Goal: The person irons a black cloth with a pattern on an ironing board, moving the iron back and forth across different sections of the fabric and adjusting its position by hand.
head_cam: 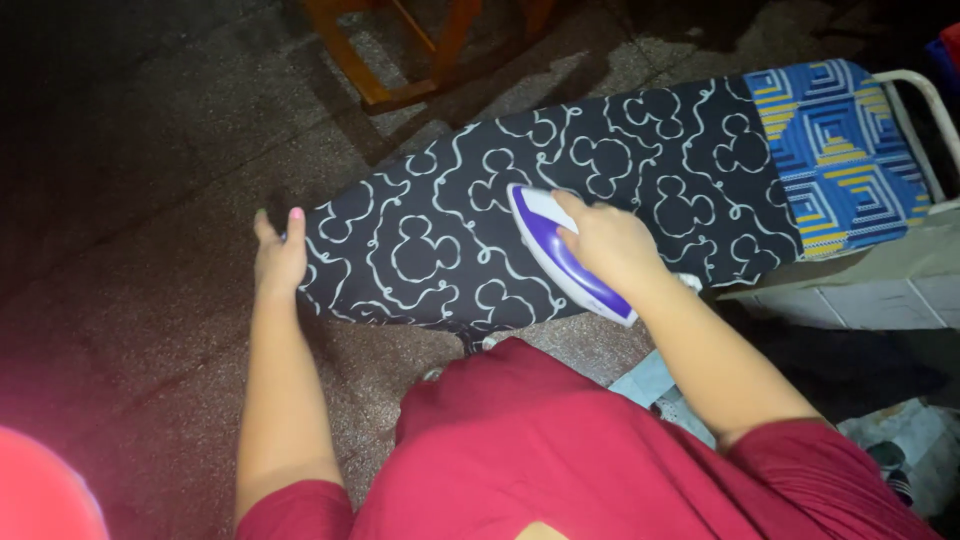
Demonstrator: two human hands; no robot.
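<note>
A black cloth with white looping outlines (430, 240) lies spread over a narrow ironing board. My right hand (610, 245) grips the handle of a white and purple iron (548, 250), which rests flat on the cloth near its middle, tip pointing to the far left. My left hand (278, 255) holds the cloth's left end at the board's tip, fingers curled over the edge. My red shirt fills the bottom of the view.
A blue and yellow patterned cover (840, 150) shows on the board's right end, by a white metal rail (935, 105). Orange wooden chair legs (400, 60) stand beyond the board on the dark speckled floor. A pale tiled surface (880, 290) sits at right.
</note>
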